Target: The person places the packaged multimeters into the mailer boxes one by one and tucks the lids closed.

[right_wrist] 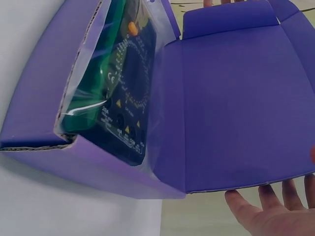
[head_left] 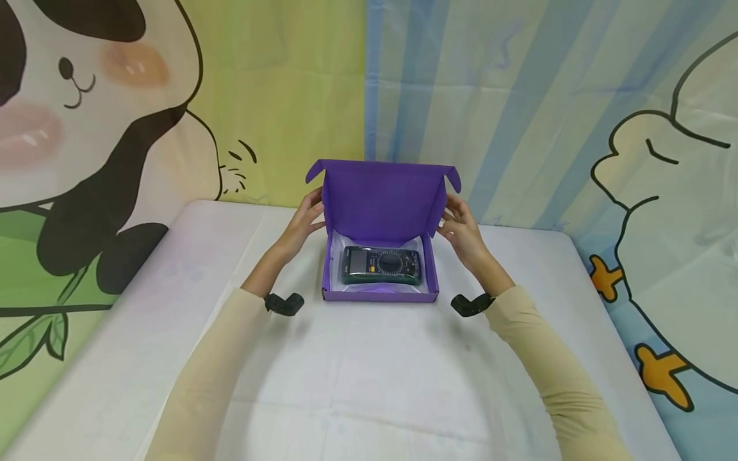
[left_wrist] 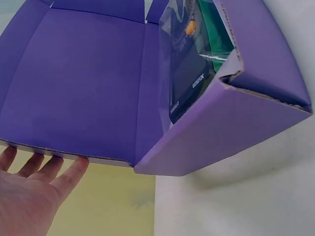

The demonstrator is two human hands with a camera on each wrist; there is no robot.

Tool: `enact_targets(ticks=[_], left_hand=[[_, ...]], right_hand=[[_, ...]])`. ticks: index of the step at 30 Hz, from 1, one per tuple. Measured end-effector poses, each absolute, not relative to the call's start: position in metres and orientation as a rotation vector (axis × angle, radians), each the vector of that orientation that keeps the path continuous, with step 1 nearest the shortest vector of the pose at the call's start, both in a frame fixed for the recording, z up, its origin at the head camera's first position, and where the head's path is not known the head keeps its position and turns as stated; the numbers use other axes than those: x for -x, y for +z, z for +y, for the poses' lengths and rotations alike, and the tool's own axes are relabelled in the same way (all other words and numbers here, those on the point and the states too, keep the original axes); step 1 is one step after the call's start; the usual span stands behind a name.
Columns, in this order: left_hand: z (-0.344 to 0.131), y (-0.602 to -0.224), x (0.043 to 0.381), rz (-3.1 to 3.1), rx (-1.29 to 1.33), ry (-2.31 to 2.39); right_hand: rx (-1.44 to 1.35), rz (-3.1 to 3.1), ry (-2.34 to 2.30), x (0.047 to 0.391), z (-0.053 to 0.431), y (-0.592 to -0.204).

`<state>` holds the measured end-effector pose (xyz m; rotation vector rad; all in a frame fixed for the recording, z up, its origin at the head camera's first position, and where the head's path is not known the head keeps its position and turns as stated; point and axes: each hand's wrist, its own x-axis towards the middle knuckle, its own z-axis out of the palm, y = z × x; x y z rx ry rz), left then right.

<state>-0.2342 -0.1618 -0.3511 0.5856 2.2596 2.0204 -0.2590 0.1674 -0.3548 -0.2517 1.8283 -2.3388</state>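
A purple cardboard box [head_left: 379, 297] stands on the table with its lid [head_left: 383, 198] raised. Inside, wrapped in clear plastic, lies a black multimeter [head_left: 380, 264] with a green edge, a grey screen and a round dial. My left hand [head_left: 301, 224] is at the left side of the lid, its extended fingertips touching the lid's edge in the left wrist view. On the opposite side, my right hand [head_left: 464, 230] has its fingers [right_wrist: 268, 196] along the lid's right edge. Neither hand touches the multimeter.
The box rests on a white-covered table [head_left: 369, 378]. Cartoon-printed cloth [head_left: 288, 77] hangs behind it and along the sides. Black devices [head_left: 285, 304] are strapped to both wrists, over beige sleeves.
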Motion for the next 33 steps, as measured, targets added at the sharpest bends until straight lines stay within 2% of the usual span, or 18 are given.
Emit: enact_targets(ticks=[21,33], left_hand=[[-0.155,-0.355,0.221,2.247,-0.570,2.127],[-0.159,-0.383,0.234,2.162,-0.522,2.256]], right_hand=[[0.239,1.598,-2.537,0.260,0.177,-0.380],[0.199,1.599,-2.527,0.255,0.181,-0.391]])
